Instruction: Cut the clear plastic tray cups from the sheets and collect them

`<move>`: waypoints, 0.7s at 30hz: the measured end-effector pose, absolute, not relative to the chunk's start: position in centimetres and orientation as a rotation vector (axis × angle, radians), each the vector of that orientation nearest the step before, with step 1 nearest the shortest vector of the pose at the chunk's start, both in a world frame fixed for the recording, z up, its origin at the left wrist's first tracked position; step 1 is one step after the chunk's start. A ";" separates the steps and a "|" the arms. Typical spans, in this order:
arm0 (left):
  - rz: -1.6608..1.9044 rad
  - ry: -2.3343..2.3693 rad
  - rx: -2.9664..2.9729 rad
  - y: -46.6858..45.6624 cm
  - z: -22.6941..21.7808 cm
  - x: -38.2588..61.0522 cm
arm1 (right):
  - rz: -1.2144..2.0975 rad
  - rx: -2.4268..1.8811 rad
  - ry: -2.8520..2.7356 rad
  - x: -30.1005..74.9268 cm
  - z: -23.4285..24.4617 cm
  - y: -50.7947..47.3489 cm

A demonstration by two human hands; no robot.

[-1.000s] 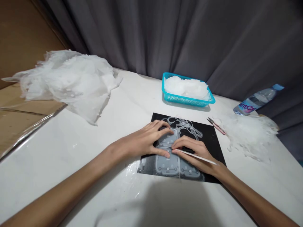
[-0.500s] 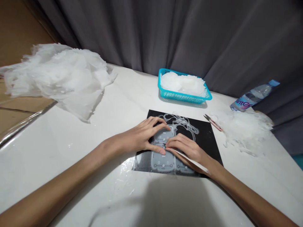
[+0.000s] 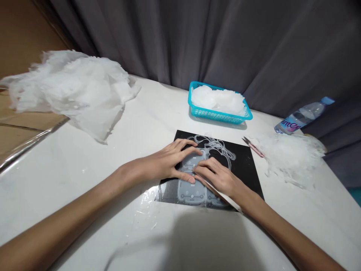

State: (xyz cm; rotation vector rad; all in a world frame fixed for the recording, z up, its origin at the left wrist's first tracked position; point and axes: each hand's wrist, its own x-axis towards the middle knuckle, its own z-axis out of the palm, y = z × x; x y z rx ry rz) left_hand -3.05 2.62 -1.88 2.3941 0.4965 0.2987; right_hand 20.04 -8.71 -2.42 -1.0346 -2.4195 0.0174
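Observation:
A translucent sheet of moulded, rounded shapes (image 3: 191, 190) lies on a black mat (image 3: 246, 169) in front of me. My left hand (image 3: 172, 162) rests on its left side, fingers spread, with the thumb and fingertips touching the sheet. Close beside that thumb, my right hand (image 3: 218, 177) is closed round a slim, pale, flat tool (image 3: 229, 201), whose exact kind I cannot make out. Its tip end is at the sheet between the two hands, largely hidden by the fingers. Loose curled translucent cut-outs (image 3: 216, 145) lie at the mat's far side.
A blue basket (image 3: 220, 116) of white translucent pieces stands behind the mat. Small scissor-like snips (image 3: 254, 146) lie to the right, beside a pile of clear scraps (image 3: 293, 158) and a water bottle (image 3: 304, 114). A big heap of translucent sheets (image 3: 81, 90) is at the left.
My right hand has shifted slightly left with the tool, closer to my left thumb. The mat's near edge appears slightly further left. My left hand keeps its spread pose.

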 end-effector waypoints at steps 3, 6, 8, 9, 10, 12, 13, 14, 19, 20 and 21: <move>0.256 0.512 2.407 2.5 -1.7 -3.0 | -0.069 -1.061 -2.507 19.7 -2.4 -9.3; 0.203 0.543 2.397 2.4 -1.6 -2.9 | -0.028 -1.024 -2.466 19.6 -2.5 -9.2; 0.129 0.578 2.382 2.2 -1.4 -2.8 | 0.009 -1.103 -2.250 20.1 -2.6 -8.1; 0.093 0.592 2.373 2.2 -1.3 -2.9 | 0.023 -1.184 -2.106 20.7 -2.5 -7.3; 0.071 0.602 2.365 2.1 -1.2 -2.9 | 0.035 -1.273 -1.958 21.4 -2.4 -6.4; 0.079 0.612 2.345 2.0 -1.0 -3.0 | 0.086 -1.434 -1.714 22.9 -1.8 -4.5; 0.107 0.611 2.335 2.0 -1.0 -3.1 | 0.129 -1.455 -1.666 23.5 -1.3 -3.8; 0.150 0.610 2.327 2.0 -0.9 -3.1 | 0.192 -1.446 -1.677 23.9 -0.7 -3.3; 0.544 0.684 2.246 2.0 -0.8 -2.3 | 0.575 -1.207 -1.973 22.6 2.9 -4.5; 0.594 0.697 2.202 2.0 -0.7 -2.0 | 0.622 -1.170 -2.005 22.1 3.4 -5.0; 0.615 0.711 2.142 1.9 -0.5 -1.7 | 0.631 -1.149 -2.011 21.8 3.9 -5.5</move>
